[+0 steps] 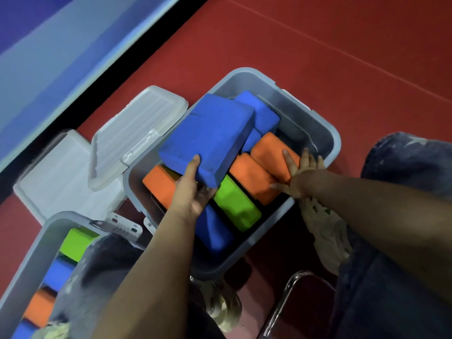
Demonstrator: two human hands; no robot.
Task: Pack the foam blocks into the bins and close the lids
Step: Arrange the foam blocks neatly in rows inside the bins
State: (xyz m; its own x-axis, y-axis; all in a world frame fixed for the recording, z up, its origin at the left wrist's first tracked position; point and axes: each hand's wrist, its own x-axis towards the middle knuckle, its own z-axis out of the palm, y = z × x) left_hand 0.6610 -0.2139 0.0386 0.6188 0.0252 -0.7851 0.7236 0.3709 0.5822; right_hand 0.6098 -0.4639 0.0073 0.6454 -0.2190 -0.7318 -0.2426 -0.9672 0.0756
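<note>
**Ana:** Denim knees at the bottom of the shot, the person seated over the red floor (318,57), and down by the left knee sits the near bin (29,260), open, with green, blue and orange foam inside.

**Ben:** Moving up, the left hand (193,192) grips the big blue block (208,135) by its near corner, thumb on top, fingers curled underneath. It's held tilted above the far bin (327,133), not yet lying flat.

**Ana:** And the right hand (296,177) is spread flat, fingers straight, pressing against the orange blocks (256,174) at the right side of that bin. It's holding nothing, just pushing.

**Ben:** So I'd call this the packing step: making room while the last big piece goes in. A green block (234,204) and more blue ones already fill the middle.

**Ana:** Next move, by my reckoning, calls for laying that blue block level on top of the stack, low enough for the rim to clear.

**Ben:** Then the lids. Both white lids (137,133) stand open beyond the bins, toward the blue wall, hanging off the far edges as far as I can tell.
</note>
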